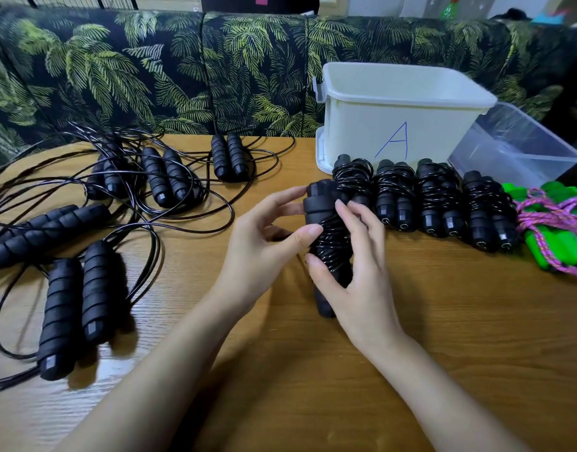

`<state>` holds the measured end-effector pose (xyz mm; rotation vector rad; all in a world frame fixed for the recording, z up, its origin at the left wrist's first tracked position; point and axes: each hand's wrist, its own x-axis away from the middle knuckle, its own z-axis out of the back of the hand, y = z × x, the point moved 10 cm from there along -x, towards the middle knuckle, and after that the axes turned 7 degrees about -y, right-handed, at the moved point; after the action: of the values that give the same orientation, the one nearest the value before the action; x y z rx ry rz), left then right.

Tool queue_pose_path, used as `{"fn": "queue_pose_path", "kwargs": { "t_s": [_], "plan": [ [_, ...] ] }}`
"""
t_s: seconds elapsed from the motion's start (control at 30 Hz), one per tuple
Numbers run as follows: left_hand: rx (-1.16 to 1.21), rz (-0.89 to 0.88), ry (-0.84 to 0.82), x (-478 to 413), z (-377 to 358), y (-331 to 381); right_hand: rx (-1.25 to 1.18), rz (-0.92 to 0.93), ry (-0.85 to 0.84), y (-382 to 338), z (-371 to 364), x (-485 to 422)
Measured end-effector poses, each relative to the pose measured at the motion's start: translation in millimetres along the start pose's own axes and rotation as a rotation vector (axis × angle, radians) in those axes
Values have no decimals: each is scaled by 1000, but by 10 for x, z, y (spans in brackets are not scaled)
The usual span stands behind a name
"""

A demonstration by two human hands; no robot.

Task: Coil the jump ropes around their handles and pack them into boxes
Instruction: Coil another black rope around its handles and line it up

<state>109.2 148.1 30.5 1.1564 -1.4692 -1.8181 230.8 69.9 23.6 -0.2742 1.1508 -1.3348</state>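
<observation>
A black jump rope bundle (pixel 326 220), its cord wound round the paired foam handles, stands nearly upright at the middle of the wooden table (pixel 411 321). My left hand (pixel 264 236) touches it from the left with thumb and fingertips. My right hand (pixel 355 265) grips its lower half with curled fingers. Several coiled black bundles (pixel 440 197) lie in a row to the right. Several uncoiled black ropes (pixel 78 305) with loose cords sprawl on the left. The white box marked A (pixel 394 115) stands open behind the row.
A clear plastic box (pixel 515 148) tilts against the white box at the right. A green-handled rope with pink cord (pixel 561 230) lies at the right edge. A leaf-patterned sofa (pixel 150 70) backs the table.
</observation>
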Motion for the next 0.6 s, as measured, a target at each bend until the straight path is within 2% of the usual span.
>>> {"fn": "queue_pose_path", "kwargs": {
  "t_s": [0.17, 0.27, 0.43, 0.6],
  "plan": [
    [0, -7, 61, 21, 26, 54, 274, 6, -16, -59, -42, 12],
    [10, 5, 59, 19, 29, 43, 336, 25, -21, -64, -74, 34],
    [4, 24, -4, -8, 3, -17, 163, 83, 74, -40, 59, 25],
    [48, 72, 27, 3, 53, -62, -69, 55, 58, -27, 114, -14]
  ]
}}
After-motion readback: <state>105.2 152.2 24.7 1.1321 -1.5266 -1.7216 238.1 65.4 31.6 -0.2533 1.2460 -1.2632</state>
